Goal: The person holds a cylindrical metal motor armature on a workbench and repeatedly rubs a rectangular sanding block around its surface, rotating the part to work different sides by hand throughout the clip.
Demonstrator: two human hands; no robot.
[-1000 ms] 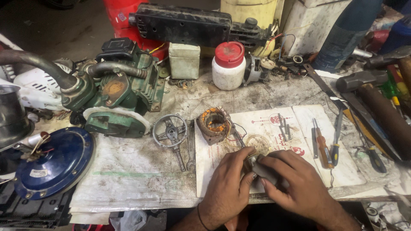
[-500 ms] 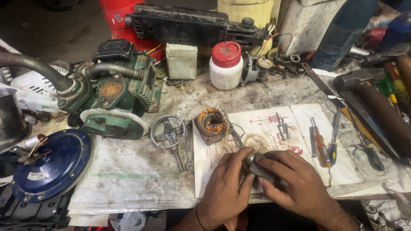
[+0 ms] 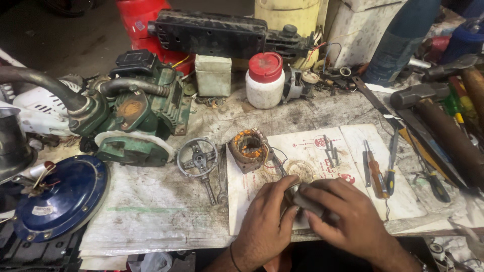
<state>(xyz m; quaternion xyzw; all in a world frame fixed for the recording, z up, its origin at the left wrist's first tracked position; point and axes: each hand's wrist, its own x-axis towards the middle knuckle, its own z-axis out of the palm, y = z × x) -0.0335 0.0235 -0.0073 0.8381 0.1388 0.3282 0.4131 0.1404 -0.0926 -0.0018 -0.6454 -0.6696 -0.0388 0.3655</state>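
Note:
Both of my hands meet at the near edge of the bench over a white paper sheet. My left hand and my right hand grip a small grey metal cylinder between them; most of it is hidden by my fingers. Just beyond my hands lies a stator with copper windings, its thin wires trailing toward the cylinder. A round metal end cover with spokes lies left of the stator.
A green motor pump with a grey hose and a blue round cover sit at the left. Screwdrivers, hammers and pliers lie at the right. A white jar with a red lid stands behind.
My hands stay on the cylinder with only slight finger shifts. The view has drifted a little; nothing on the bench has moved.

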